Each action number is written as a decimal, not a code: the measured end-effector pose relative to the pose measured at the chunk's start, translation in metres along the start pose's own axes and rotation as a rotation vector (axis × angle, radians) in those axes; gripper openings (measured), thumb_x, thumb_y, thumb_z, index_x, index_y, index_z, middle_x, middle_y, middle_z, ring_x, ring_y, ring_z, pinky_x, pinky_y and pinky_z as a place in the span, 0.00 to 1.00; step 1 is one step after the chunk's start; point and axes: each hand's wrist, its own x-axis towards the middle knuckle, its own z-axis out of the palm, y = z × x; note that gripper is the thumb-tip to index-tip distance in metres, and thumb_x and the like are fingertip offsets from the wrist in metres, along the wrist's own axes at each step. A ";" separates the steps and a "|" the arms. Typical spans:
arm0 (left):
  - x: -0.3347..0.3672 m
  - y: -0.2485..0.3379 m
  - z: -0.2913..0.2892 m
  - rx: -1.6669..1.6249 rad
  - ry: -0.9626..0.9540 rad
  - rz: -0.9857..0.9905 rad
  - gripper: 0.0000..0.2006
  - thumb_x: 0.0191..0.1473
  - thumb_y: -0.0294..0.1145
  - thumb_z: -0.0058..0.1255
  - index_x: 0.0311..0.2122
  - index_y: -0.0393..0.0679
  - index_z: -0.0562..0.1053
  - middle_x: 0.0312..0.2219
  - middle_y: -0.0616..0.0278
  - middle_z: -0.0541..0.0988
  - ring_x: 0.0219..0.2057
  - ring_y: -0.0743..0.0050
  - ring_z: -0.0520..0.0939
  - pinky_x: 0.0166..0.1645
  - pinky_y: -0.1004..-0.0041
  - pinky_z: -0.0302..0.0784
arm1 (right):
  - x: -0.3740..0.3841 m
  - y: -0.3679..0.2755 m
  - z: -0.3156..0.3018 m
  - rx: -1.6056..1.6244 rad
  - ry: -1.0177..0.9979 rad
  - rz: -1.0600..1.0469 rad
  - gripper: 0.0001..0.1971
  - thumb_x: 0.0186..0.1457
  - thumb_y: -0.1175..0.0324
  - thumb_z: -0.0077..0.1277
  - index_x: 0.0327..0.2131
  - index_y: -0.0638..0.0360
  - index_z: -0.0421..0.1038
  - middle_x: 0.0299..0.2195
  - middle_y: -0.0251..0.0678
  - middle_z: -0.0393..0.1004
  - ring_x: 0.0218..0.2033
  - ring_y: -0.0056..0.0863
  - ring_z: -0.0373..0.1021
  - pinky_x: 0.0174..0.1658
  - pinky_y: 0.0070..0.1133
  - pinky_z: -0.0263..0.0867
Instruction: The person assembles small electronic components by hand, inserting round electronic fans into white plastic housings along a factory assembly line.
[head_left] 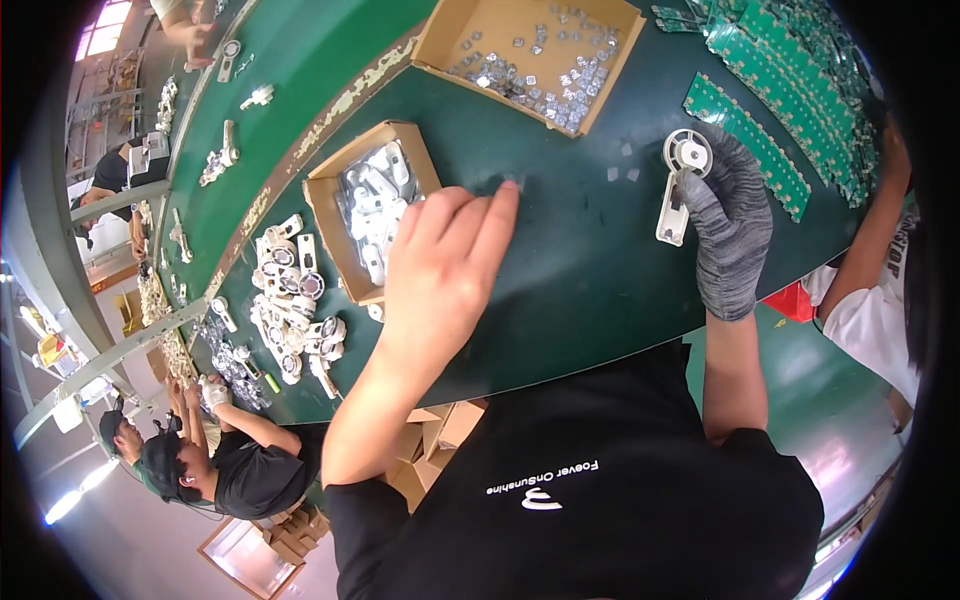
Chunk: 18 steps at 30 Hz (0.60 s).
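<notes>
My right hand [735, 225], in a grey knitted glove, grips a white plastic casing [672, 222] with a round spoked ring at its top and a long narrow body below. My left hand [445, 250] is bare and palm down over the dark green table, just right of a small carton [432, 172] of white plastic parts [375, 195]. Its fingers are loosely bent and partly apart, the index finger reaching furthest right with its tip at the tabletop. I see nothing held in it; its thumb and palm are hidden. A few small pale squares [626, 150] lie left of the casing.
A larger carton [440, 38] of small metallic squares stands at the far side. Green circuit boards [780, 75] are stacked at the far right. White assemblies [290, 290] pile up left of the small carton. Beyond a worn ledge, a green belt carries parts. Other people work on both sides.
</notes>
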 end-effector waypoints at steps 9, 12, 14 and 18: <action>0.001 -0.001 0.012 0.055 -0.240 0.005 0.14 0.40 0.22 0.56 0.38 0.35 0.77 0.35 0.58 0.79 0.41 0.59 0.78 0.45 0.64 0.76 | -0.001 -0.005 0.002 0.012 0.006 -0.032 0.22 0.58 0.80 0.57 0.57 0.64 0.69 0.48 0.37 0.77 0.46 0.22 0.75 0.51 0.21 0.73; -0.007 0.003 0.028 0.138 -0.153 0.044 0.11 0.40 0.23 0.55 0.33 0.36 0.75 0.30 0.57 0.75 0.37 0.59 0.76 0.42 0.65 0.75 | -0.001 -0.005 0.002 -0.013 0.001 -0.046 0.22 0.58 0.80 0.57 0.57 0.64 0.69 0.48 0.37 0.77 0.46 0.22 0.75 0.51 0.21 0.73; -0.006 0.007 0.034 0.217 -0.084 0.073 0.09 0.38 0.23 0.54 0.30 0.36 0.73 0.26 0.56 0.71 0.33 0.60 0.73 0.39 0.67 0.73 | -0.002 -0.007 0.004 0.006 0.001 -0.036 0.22 0.58 0.80 0.57 0.57 0.64 0.69 0.48 0.37 0.77 0.46 0.22 0.75 0.51 0.21 0.73; -0.006 0.008 0.034 0.134 -0.071 -0.009 0.12 0.38 0.22 0.57 0.33 0.34 0.75 0.28 0.56 0.74 0.35 0.59 0.75 0.40 0.65 0.74 | -0.009 -0.013 0.019 0.045 -0.025 -0.010 0.23 0.57 0.79 0.58 0.56 0.64 0.69 0.46 0.36 0.78 0.44 0.22 0.75 0.50 0.21 0.73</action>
